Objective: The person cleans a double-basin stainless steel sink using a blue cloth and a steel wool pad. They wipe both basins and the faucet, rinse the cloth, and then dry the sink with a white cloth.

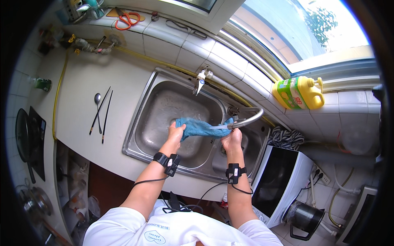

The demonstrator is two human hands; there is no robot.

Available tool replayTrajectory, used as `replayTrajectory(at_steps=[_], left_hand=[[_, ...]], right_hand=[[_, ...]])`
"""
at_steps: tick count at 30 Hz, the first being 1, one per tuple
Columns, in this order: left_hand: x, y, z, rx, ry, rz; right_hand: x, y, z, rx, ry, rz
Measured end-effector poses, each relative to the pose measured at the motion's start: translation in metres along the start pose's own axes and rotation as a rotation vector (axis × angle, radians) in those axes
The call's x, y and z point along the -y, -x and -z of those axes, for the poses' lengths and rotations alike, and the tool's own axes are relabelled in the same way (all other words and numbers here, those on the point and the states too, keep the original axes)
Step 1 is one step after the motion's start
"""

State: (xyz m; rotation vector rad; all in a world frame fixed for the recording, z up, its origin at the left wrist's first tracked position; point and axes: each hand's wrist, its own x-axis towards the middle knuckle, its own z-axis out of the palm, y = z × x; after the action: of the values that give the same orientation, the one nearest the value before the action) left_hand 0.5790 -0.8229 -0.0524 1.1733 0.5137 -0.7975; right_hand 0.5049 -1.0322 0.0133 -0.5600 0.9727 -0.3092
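Observation:
A wet blue cloth is stretched between my two hands above the stainless steel double sink. My left hand grips its left end over the large basin. My right hand holds the other end near the divider, below the curved faucet spout. Water runs from the spout onto the cloth. Part of my right hand's fingers is hidden by the cloth and spout. Both wrists wear black strapped devices with cables.
On the left counter lie a spoon and two chopsticks. A second tap juts from the tiled wall. A yellow detergent jug stands on the ledge. Right of the sink are a striped cloth and a white microwave oven. Orange-handled scissors lie behind.

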Motion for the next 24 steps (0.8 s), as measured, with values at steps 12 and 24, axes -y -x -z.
replayTrajectory(at_steps=[12,24], left_hand=[[0.055,0.006,-0.063,0.319,0.648,0.280],[0.022,0.010,-0.074,0.488,0.804,0.303]], right_hand=[[-0.072,0.044,-0.030,0.127,1.509,1.015],[-0.070,0.014,-0.019,0.043,1.227,0.746]])
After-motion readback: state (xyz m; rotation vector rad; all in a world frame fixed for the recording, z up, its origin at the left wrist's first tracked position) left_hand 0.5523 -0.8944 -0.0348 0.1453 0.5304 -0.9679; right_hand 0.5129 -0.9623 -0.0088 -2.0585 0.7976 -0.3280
